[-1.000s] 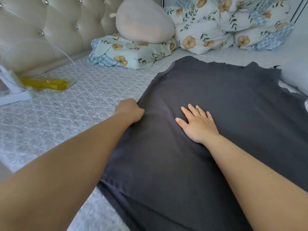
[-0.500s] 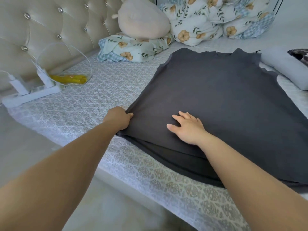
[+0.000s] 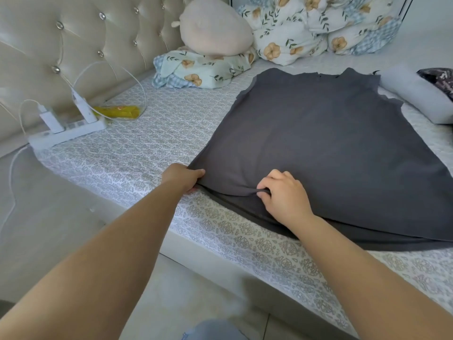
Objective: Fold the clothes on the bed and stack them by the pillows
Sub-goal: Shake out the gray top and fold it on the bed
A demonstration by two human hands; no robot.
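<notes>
My left hand [image 3: 182,176] and right hand [image 3: 284,195] both pinch the dark grey shirt's [image 3: 326,153] near hem (lower centre), just beside the bed [image 3: 137,153] edge.

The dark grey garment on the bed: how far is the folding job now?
Early. The dark grey garment lies spread flat. In hand: the left hand grips its near corner and the right hand pinches its near edge. No folded stack shows by the floral pillow. Left: folding, stacking, and the patterned cloth at the far right.
</notes>
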